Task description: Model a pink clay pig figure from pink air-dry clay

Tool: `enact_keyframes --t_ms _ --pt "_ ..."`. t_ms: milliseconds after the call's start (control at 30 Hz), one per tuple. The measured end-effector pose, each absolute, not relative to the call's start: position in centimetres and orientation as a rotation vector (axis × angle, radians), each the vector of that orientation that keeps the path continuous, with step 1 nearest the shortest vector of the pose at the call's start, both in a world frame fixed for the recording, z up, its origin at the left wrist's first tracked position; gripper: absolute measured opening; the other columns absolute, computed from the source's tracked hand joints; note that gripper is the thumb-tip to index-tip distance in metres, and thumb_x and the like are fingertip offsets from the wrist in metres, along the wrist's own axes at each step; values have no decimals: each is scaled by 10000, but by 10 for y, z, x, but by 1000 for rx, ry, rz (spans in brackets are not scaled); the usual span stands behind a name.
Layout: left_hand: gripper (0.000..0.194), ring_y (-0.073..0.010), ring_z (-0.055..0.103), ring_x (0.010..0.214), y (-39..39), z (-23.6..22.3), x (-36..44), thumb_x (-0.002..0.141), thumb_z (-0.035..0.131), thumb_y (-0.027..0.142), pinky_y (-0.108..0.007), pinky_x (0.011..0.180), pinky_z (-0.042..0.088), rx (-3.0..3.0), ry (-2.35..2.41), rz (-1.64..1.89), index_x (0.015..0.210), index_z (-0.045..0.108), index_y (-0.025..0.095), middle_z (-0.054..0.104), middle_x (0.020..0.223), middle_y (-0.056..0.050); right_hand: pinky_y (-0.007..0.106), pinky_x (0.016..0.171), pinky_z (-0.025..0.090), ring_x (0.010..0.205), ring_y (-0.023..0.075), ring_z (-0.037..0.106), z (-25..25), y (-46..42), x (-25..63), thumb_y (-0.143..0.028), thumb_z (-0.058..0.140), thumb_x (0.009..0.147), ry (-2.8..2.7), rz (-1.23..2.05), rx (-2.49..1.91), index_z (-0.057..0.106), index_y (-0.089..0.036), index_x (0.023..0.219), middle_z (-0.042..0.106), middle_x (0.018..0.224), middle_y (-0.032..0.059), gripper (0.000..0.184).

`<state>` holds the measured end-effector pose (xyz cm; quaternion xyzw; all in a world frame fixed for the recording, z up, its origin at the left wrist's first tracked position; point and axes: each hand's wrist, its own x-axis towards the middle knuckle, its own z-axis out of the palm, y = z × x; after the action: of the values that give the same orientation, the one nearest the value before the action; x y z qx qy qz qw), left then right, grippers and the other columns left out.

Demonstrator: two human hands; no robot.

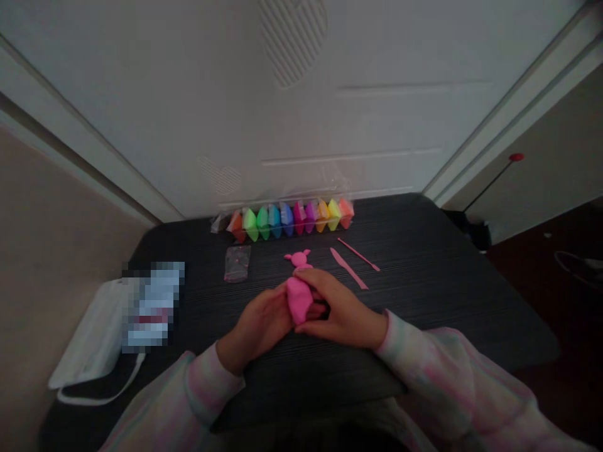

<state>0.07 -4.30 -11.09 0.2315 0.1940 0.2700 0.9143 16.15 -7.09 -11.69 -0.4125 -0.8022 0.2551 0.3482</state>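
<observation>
A lump of pink modelling clay (298, 301) is held between both hands above the front half of the dark table. My left hand (264, 321) cups it from the left and below, fingers partly hidden behind it. From the right, my right hand (336, 311) curls around the same lump, thumb and fingertips against it. Just beyond the hands lies a small pink clay figure (299, 259) with a round head and two ear-like bits; its lower part is covered by my right hand. To its right are a pink clay knife (348, 269) and a thin pink stick tool (358, 254).
A row of coloured clay packets (287, 220) in clear plastic lies along the table's back edge, by a white door panel. A crumpled clear wrapper (237, 263) is left of the figure. A blurred-out device (154, 307) with a white cable lies on a white pack (94, 336) at left.
</observation>
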Motion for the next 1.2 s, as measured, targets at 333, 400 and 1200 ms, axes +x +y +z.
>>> enact_keyframes --t_ms 333,400,1200 --pt "403 -196 628 692 -43 -121 -9 826 433 456 -296 653 459 435 430 457 865 624 103 660 730 -88 379 1000 341 1184 196 410 -118 -76 158 -399 635 709 -2151 578 -1026 392 -163 1198 522 1197 116 596" --pt "351 -185 625 675 -41 -121 -11 824 471 408 -278 630 461 469 452 422 869 629 98 659 743 -95 400 999 336 1192 215 397 -116 -75 161 -459 608 712 -2219 581 -978 411 -164 1192 508 1208 120 596" --pt "222 -119 479 440 -19 -117 -31 773 502 316 -223 483 348 933 558 449 716 638 150 519 413 5 433 885 338 968 241 502 -129 -52 164 -408 583 747 -2123 255 -1633 585 -179 931 597 998 76 294"
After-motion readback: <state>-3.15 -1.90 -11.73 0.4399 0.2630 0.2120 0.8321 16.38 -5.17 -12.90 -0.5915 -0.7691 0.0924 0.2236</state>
